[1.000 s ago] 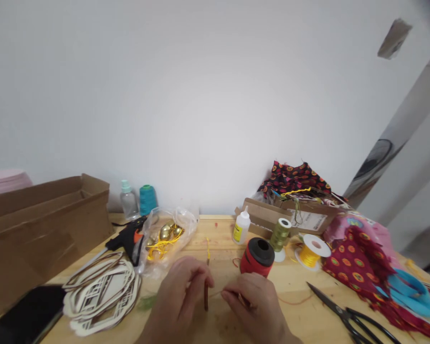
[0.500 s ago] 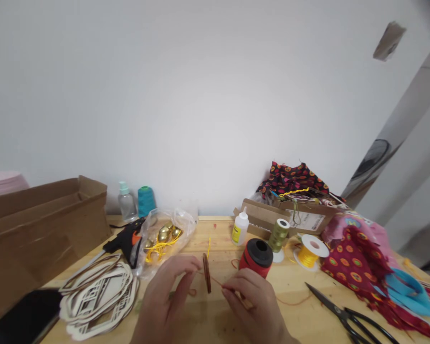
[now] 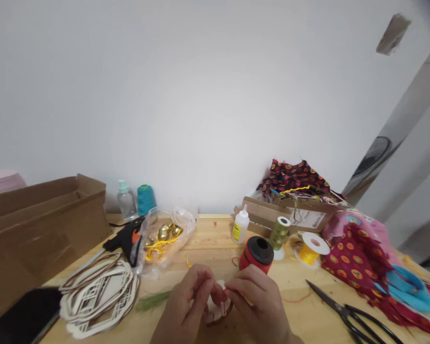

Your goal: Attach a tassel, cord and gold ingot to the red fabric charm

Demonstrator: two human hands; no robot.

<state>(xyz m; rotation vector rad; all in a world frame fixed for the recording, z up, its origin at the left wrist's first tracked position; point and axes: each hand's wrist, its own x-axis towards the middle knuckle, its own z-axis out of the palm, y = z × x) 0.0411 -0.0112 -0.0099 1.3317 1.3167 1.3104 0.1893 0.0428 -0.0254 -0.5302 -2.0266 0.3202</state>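
Note:
A small pale wooden piece (image 3: pixel 212 313) with a brown edge sits low between my hands, partly hidden by the fingers. A red cord (image 3: pixel 224 308) loops at its front. My left hand (image 3: pixel 188 303) is closed, its fingertips pinching at the cord and the upper edge of the piece; exactly what lies under them is hidden. On the other side my right hand (image 3: pixel 260 301) pinches the red cord between thumb and forefinger. Green threads (image 3: pixel 153 301) lie on the table beside my left hand. Just beyond my right hand stands a red thread spool (image 3: pixel 252 260) with a black top.
Left: cardboard box (image 3: pixel 43 224), black phone (image 3: pixel 21 313), cut-out wooden frames (image 3: pixel 100 296), glue gun (image 3: pixel 123 241), bag of brass bells (image 3: pixel 166 234). Right: glue bottle (image 3: pixel 240 227), green spool (image 3: pixel 280 233), yellow cord spool (image 3: pixel 311 251), black scissors (image 3: pixel 344 310), patterned fabric (image 3: pixel 358 263).
The wooden piece hung edge-on along the red cord; it has come lower and turned its pale face into view. My hands have moved closer together, and the green threads beside my left hand are uncovered.

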